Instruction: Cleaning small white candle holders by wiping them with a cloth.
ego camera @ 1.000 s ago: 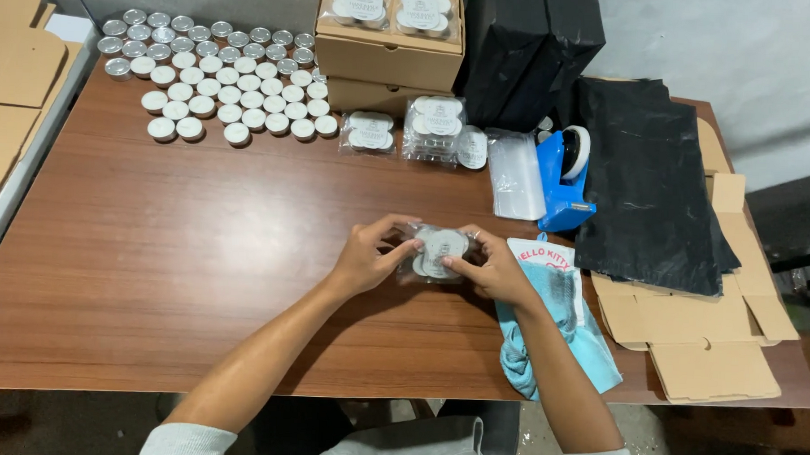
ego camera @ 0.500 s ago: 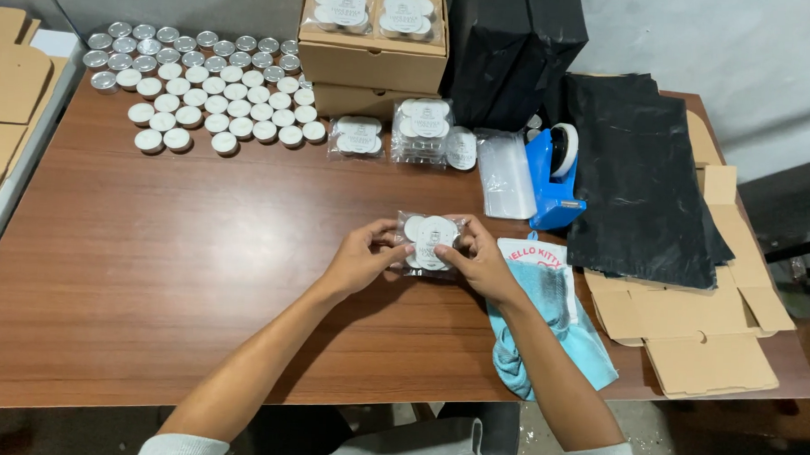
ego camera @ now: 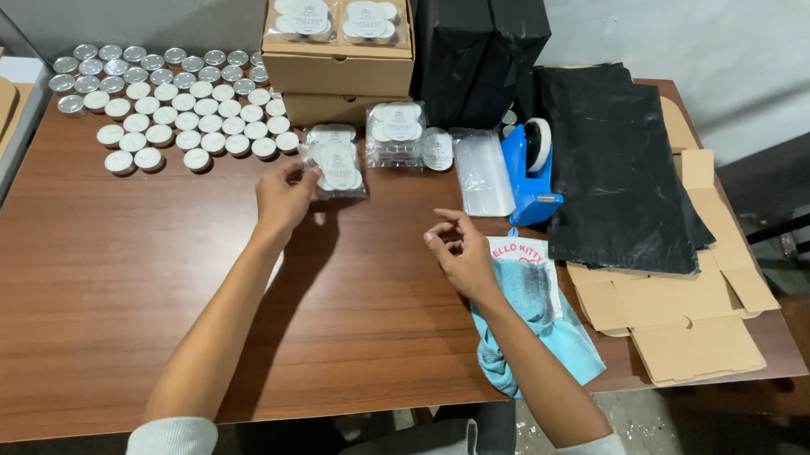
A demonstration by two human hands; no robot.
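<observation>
Fingertips of our left hand [ego camera: 285,196] rest on the near left edge of a clear packet of white tealight candles [ego camera: 337,167]; the fingers are loosely spread against the plastic, touching more than clamping. We cannot tell if the thumb pinches the packet's edge. The packet lies flat on the wooden table [ego camera: 107,289], just right of and beyond the hand, atop or against a second like packet behind it.

Our right hand [ego camera: 458,252] hovers apart, empty, fingers half curled and open, well to the right of the packet and nearer us, just above a pale blue bag [ego camera: 545,322] at the table's edge.

Farther out: another packed bundle of candles [ego camera: 395,133] beside the first, a stack of clear sleeves [ego camera: 483,172], a blue tape dispenser [ego camera: 528,173]. Loose tealights [ego camera: 172,98] stand in rows at far left. Behind the packets, stacked brown cardboard boxes [ego camera: 339,73] carry two more packets. Black plastic bags [ego camera: 618,163] and flat cardboard blanks [ego camera: 689,327] lie at right.
</observation>
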